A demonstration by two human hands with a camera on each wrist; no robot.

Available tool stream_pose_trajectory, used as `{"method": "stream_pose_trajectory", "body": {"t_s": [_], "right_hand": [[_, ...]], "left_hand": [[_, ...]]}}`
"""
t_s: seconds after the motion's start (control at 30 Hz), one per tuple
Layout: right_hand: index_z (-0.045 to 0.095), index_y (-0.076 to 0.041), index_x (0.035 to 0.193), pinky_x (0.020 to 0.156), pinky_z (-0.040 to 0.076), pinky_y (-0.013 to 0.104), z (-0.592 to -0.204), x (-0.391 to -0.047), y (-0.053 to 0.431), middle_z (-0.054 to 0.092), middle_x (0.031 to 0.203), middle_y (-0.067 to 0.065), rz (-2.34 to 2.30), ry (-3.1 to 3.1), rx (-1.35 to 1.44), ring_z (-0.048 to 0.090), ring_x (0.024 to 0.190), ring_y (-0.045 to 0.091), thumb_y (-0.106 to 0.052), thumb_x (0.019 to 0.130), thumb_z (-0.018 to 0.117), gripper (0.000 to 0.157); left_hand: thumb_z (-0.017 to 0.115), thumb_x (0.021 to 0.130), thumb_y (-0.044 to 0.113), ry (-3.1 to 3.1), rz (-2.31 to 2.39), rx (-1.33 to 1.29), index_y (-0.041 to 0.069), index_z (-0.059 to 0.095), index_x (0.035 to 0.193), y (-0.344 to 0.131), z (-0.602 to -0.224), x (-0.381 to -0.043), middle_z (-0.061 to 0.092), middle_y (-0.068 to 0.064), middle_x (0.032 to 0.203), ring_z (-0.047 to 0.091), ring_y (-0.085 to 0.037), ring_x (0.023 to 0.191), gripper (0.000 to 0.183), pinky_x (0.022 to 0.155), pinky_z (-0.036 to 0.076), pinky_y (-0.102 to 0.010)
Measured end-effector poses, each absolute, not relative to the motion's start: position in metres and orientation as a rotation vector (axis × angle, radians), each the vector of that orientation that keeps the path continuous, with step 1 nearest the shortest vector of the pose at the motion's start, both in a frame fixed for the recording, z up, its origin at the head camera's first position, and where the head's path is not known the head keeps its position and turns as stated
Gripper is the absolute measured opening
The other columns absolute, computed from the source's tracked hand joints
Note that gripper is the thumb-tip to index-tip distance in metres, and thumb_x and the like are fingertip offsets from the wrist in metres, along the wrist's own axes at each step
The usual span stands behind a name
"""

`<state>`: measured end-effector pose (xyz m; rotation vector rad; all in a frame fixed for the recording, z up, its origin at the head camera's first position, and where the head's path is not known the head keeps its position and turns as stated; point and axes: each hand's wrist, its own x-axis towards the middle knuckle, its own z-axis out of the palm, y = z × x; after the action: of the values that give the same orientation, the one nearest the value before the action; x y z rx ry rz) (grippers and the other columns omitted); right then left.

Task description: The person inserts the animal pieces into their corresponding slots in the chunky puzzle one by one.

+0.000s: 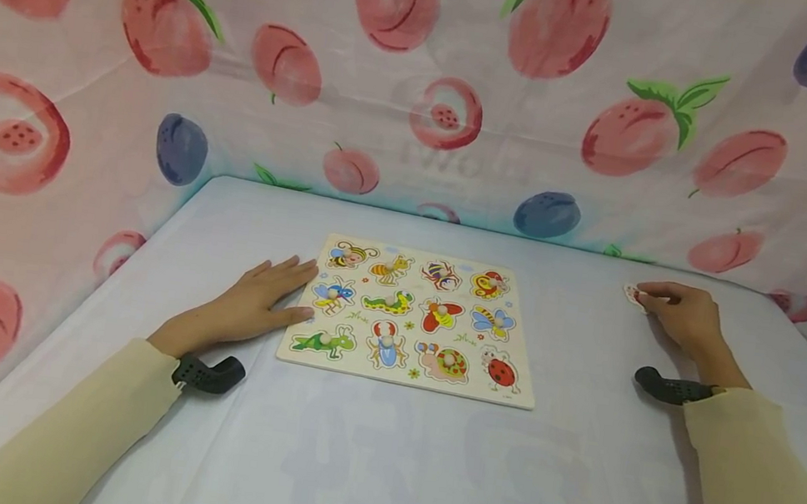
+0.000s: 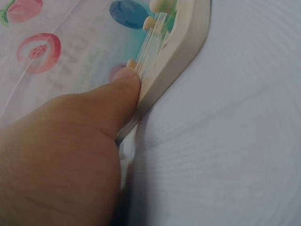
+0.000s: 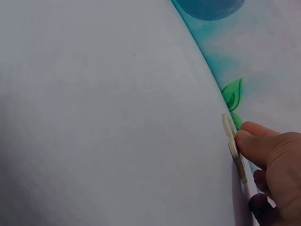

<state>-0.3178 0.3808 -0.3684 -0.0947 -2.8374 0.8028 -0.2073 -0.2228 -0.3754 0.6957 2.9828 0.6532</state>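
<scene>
A wooden insect puzzle board [image 1: 399,379] lies flat on the table, with several knobbed pieces in it, such as a snail piece [image 1: 452,366] and a caterpillar piece [image 1: 387,300]. A ladybug picture [image 1: 500,371] at its near right corner shows no knob. My left hand [image 1: 249,304] rests against the board's left side with fingers extended, its thumb on the edge in the left wrist view. Well right of the board, my right hand [image 1: 686,316] pinches a small red-and-white wooden puzzle piece [image 3: 233,148] by thumb and fingers. That piece stands tilted, close to the tabletop.
A white cloth covers the table [image 1: 378,459]. Behind it and to the left hangs a fruit-printed curtain [image 1: 507,147], which meets the table's far edge. Each wrist wears a black camera band [image 1: 670,387].
</scene>
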Motion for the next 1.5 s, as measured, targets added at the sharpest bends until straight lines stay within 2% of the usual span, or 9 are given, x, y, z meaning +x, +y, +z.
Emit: {"method": "stream_pose_trajectory", "body": {"t_s": [0.27,0.53,0.6,0.77,0.83,1.07,1.3,1.5], "right_hand": [[0.064,-0.001,0.122,0.07,0.036,0.038,-0.371,-0.319,0.379,0.055,0.115,0.023,0.792,-2.812,-0.1,0.043,0.098,0.033,-0.04,0.096,0.055,0.047],[0.064,0.0,0.12,0.074,0.038,0.041,-0.37,-0.316,0.378,0.056,0.117,0.025,0.735,-2.805,-0.064,0.045,0.102,0.037,-0.039,0.097,0.055,0.047],[0.063,0.001,0.121,0.077,0.04,0.045,-0.369,-0.315,0.377,0.055,0.12,0.026,0.743,-2.806,-0.053,0.045,0.105,0.038,-0.04,0.097,0.053,0.048],[0.064,0.0,0.121,0.078,0.04,0.044,-0.367,-0.313,0.373,0.057,0.121,0.024,0.78,-2.781,-0.026,0.045,0.107,0.038,-0.04,0.098,0.052,0.047],[0.064,-0.001,0.121,0.075,0.038,0.038,-0.366,-0.312,0.372,0.058,0.119,0.023,0.78,-2.776,-0.023,0.045,0.106,0.036,-0.04,0.097,0.052,0.047],[0.066,-0.003,0.119,0.069,0.037,0.036,-0.357,-0.305,0.368,0.061,0.114,0.022,0.786,-2.757,0.053,0.047,0.102,0.034,-0.043,0.096,0.053,0.048],[0.07,-0.005,0.112,0.058,0.039,0.029,-0.346,-0.295,0.356,0.064,0.099,0.016,0.768,-2.705,0.163,0.046,0.089,0.024,-0.04,0.095,0.058,0.041],[0.074,-0.008,0.104,0.046,0.041,0.035,-0.339,-0.288,0.341,0.066,0.085,0.006,0.774,-2.627,0.246,0.048,0.081,0.02,-0.036,0.091,0.066,0.032]], "left_hand": [[0.053,0.095,0.049,2.98,0.656,0.687,0.007,0.025,0.151,-0.222,-0.376,-0.208,0.021,-0.009,0.157,0.008,-0.03,0.145,0.076,0.115,0.0,-0.05],[0.053,0.095,0.049,2.984,0.654,0.706,0.007,0.025,0.151,-0.223,-0.378,-0.208,0.021,-0.009,0.157,0.008,-0.03,0.145,0.076,0.115,0.0,-0.049],[0.053,0.095,0.049,2.984,0.652,0.707,0.007,0.025,0.151,-0.222,-0.378,-0.208,0.021,-0.009,0.157,0.008,-0.03,0.145,0.076,0.115,0.0,-0.049],[0.053,0.095,0.048,2.99,0.646,0.698,0.006,0.025,0.151,-0.222,-0.376,-0.207,0.022,-0.01,0.157,0.009,-0.03,0.145,0.076,0.115,0.001,-0.049],[0.053,0.095,0.048,2.989,0.647,0.697,0.006,0.025,0.151,-0.222,-0.375,-0.207,0.022,-0.01,0.157,0.009,-0.03,0.145,0.076,0.115,0.001,-0.049],[0.054,0.095,0.048,2.989,0.641,0.701,0.006,0.026,0.151,-0.222,-0.376,-0.207,0.022,-0.01,0.157,0.009,-0.03,0.145,0.076,0.115,0.001,-0.05],[0.053,0.095,0.048,2.991,0.64,0.708,0.006,0.026,0.151,-0.223,-0.377,-0.208,0.022,-0.01,0.157,0.008,-0.03,0.145,0.076,0.115,0.001,-0.05],[0.052,0.096,0.048,2.998,0.628,0.726,0.005,0.026,0.151,-0.224,-0.377,-0.209,0.022,-0.01,0.157,0.009,-0.03,0.145,0.075,0.115,0.001,-0.05]]}}
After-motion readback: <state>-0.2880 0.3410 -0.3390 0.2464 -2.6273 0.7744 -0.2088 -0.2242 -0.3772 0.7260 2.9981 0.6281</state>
